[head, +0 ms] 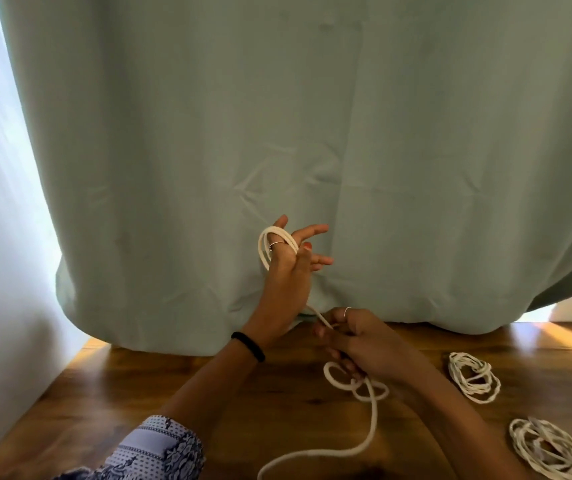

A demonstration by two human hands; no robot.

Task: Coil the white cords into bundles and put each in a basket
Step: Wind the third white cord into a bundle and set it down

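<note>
Cord (279,242) — looped round left hand (286,271).

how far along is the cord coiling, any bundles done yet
Two coiled bundles already lie on the wooden table at the right. A third cord is in hand: the left hand has loops round its thumb, and the right hand feeds the cord. Its tail trails loose. No basket is in view, so nothing is put away yet.
</note>
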